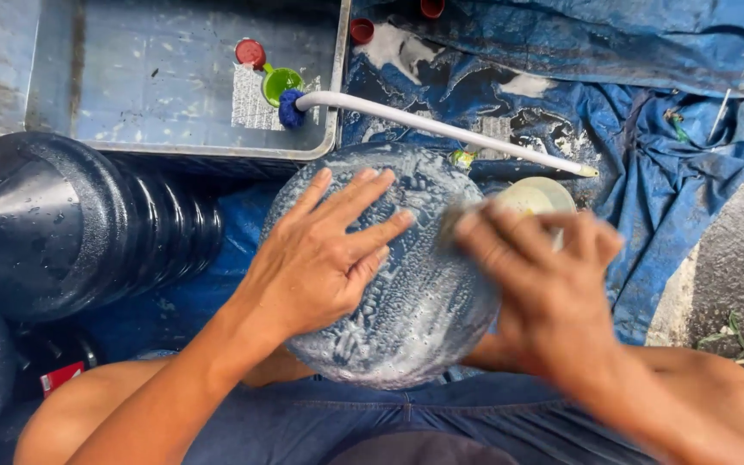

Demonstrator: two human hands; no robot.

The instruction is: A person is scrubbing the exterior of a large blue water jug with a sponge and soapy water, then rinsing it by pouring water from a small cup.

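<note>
Pressing flat with fingers spread, the left hand [325, 258] steadies the soapy base of a large clear water jug [389, 275] that lies between the person's knees, while the right hand [544, 275] is smeared by motion at the jug's right flank; its fingers look curled, perhaps around a scrubbing pad, but the blur makes it impossible to tell what, if anything, it grips. The suds are the main risk, in my judgement: the open left palm only rests on a slick curved surface, so a hard stroke from the right could make the jug roll or slide away toward the blue tarpaulin [665, 172]. A pale bowl [544, 194] sits just behind the right hand and could be knocked over. A white-handled brush [441, 129] with a blue head leans out of the metal trough [131, 86], near a green cap and red caps. Dark jugs [62, 224] lie at the left, cut off by the frame. The jug's neck and lower side are hidden by the lap.
</note>
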